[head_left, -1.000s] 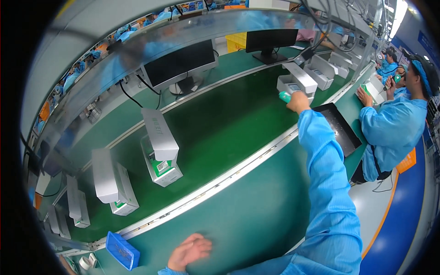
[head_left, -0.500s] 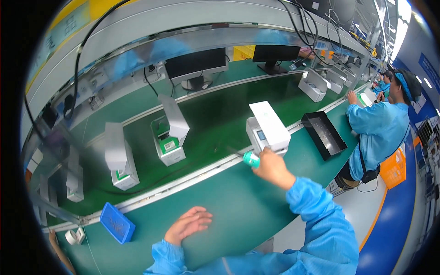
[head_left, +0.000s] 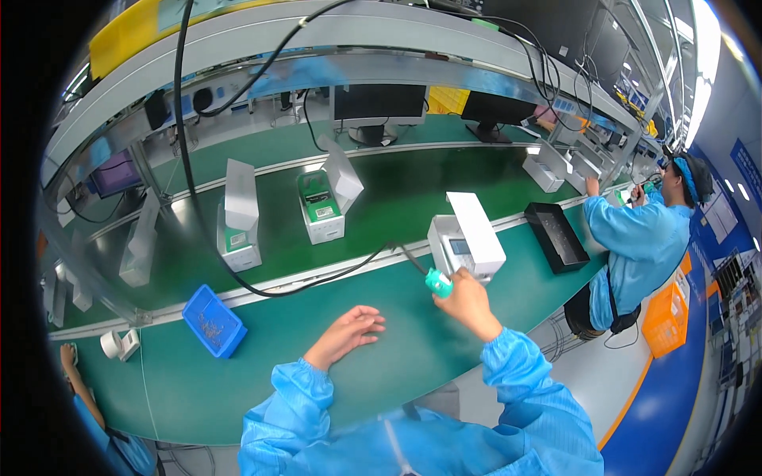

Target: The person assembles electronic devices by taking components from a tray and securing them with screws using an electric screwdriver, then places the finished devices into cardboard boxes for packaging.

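1. Curled snugly around a green-handled tool [head_left: 439,283] in the right hand [head_left: 468,304], with a thin dark end reaching up and to the left.
2. Loosely bent and partly spread at the left hand [head_left: 347,335], gripping nothing, over the green workbench [head_left: 421,349]; impossible to tell whether touching it.
3. Looping in from above toward the tool's thin end, as a black cable [head_left: 274,295].
4. Standing just beyond the right hand, as an open white box [head_left: 436,247], lid raised along the right side, with a grey-screened device [head_left: 458,247] inside; cannot tell whether touching the hand.
5. Farther right along the bench, as a black tray [head_left: 575,266]; well to the left, as a blue bin [head_left: 230,345] with small bits inside.
6. Across on the dark green belt [head_left: 405,190], with lids raised, as more white boxes [head_left: 325,231].
7. Beyond the tray, in blue, as a co-worker [head_left: 639,242].
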Available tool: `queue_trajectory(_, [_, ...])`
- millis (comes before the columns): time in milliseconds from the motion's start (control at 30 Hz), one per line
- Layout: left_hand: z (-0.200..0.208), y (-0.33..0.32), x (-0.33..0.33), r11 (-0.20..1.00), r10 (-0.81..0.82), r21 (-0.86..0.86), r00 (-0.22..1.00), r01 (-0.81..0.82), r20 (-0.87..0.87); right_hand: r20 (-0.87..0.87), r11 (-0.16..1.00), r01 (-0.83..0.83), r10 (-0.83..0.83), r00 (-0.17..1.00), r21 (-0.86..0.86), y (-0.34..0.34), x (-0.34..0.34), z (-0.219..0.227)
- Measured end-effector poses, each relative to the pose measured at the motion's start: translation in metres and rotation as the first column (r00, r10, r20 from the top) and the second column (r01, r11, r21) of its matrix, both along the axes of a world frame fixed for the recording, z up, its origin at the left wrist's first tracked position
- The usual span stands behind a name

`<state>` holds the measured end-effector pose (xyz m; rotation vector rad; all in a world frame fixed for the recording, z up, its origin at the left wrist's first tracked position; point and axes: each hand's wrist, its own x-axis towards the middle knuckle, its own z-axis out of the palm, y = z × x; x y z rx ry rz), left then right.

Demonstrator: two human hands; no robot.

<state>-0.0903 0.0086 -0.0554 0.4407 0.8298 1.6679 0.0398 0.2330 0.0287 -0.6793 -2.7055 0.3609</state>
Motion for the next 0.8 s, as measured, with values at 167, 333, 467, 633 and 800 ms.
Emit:
queue_trajectory(167, [-0.015, 0.013, 0.016, 0.969, 0.196, -0.059, 0.89, -0.241, -0.411, 0.023, 0.979, -0.15, 0.154, 0.988, -0.137, -0.086, 0.045, 0.001])
queue_trajectory(333, [0.018, 0.026, 0.038, 0.645, 0.553, 0.325, 0.129, -0.692, -0.823, -0.015, 0.949, -0.193, 0.196, 0.981, -0.249, -0.131, 0.07, 0.002])
queue_trajectory(467, [0.028, 0.031, 0.033, 0.681, 0.422, 0.49, -0.255, -0.544, -0.87, -0.142, 0.935, -0.201, 0.165, 0.976, -0.293, -0.135, 0.079, -0.008])
queue_trajectory(633, [0.045, 0.042, 0.012, 0.869, 0.033, 0.29, -0.537, -0.402, -0.843, -0.127, 0.933, -0.248, 0.221, 0.967, -0.26, -0.129, 0.087, -0.008])
queue_trajectory(800, [0.057, 0.048, -0.014, 0.965, -0.076, 0.054, -0.472, -0.257, -0.878, -0.128, 0.924, -0.239, 0.209, 0.969, -0.298, -0.134, 0.088, -0.008])
